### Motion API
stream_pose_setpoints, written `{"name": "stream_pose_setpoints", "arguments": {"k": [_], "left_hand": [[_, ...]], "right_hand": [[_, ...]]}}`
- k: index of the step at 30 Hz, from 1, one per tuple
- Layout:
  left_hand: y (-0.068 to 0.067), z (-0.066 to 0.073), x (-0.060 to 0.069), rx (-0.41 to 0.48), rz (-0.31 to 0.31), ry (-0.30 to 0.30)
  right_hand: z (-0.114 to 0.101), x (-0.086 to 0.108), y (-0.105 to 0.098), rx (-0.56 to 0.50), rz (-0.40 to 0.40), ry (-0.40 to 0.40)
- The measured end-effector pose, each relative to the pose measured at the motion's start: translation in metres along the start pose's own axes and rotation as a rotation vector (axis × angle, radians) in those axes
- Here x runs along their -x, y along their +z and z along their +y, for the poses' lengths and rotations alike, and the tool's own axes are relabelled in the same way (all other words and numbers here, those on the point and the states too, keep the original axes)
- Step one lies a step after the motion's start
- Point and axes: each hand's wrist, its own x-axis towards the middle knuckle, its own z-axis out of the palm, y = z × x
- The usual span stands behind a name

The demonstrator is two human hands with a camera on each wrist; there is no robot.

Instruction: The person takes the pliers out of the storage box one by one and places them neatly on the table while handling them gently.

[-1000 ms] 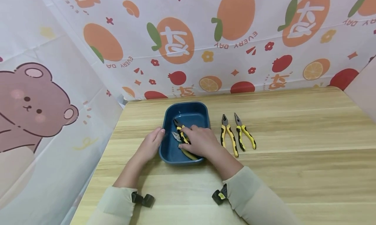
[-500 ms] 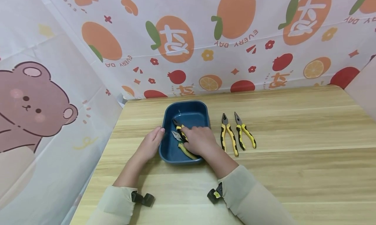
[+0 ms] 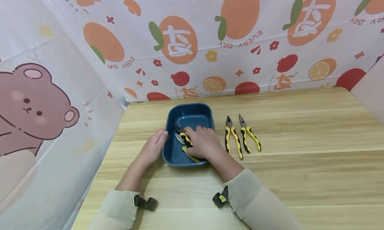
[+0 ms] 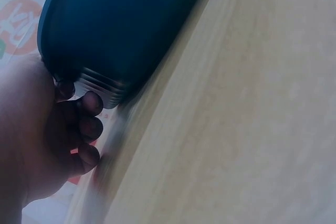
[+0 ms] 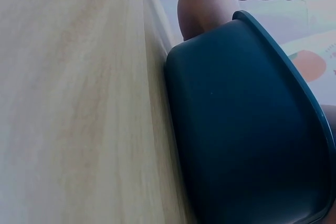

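Observation:
A dark blue plastic bin [image 3: 193, 118] stands on the table with two pliers in it. My left hand [image 3: 153, 148] holds its left rim, thumb at the top edge and fingers curled outside, as the left wrist view shows. Reaching inside, my right hand [image 3: 205, 143] grips black-and-yellow pliers [image 3: 186, 140] by the handles, partly hidden under the fingers. Below them lie pliers with yellow-green handles [image 3: 189, 154] and a silver head, partly covered by the hand. In the right wrist view the bin wall [image 5: 247, 108] hides the right hand's work.
On the table [image 3: 300, 133], just right of the bin, lie black-and-yellow combination pliers [image 3: 229, 123] and needle-nose pliers [image 3: 243, 124], side by side with heads pointing away. A fruit-printed curtain [image 3: 210, 66] hangs behind the table's far edge.
The right hand has shifted slightly within the bin. The pliers in its grip have turned, their head now lower and nearer the bin's left wall. The left hand has stayed at the rim.

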Motion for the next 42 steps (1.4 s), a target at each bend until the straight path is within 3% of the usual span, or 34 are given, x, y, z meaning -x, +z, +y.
{"name": "stream_pose_setpoints", "arguments": {"k": [11, 21, 27, 32, 42], "left_hand": [[0.000, 0.000, 0.000, -0.011, 0.004, 0.007], [-0.003, 0.004, -0.001, -0.084, 0.012, 0.003], [-0.006, 0.003, -0.002, -0.117, 0.001, -0.001], [-0.005, 0.001, -0.001, -0.154, 0.005, -0.001], [-0.004, 0.003, -0.001, -0.213, 0.035, 0.018]], "right_hand": [[0.001, 0.003, -0.002, -0.130, 0.051, 0.017], [0.001, 0.005, -0.006, -0.176, 0.083, 0.021], [0.003, 0.003, -0.008, -0.281, 0.125, 0.041], [0.008, 0.004, -0.009, -0.518, 0.173, 0.011], [0.034, 0.009, -0.030, -1.206, 0.219, -0.070]]}}
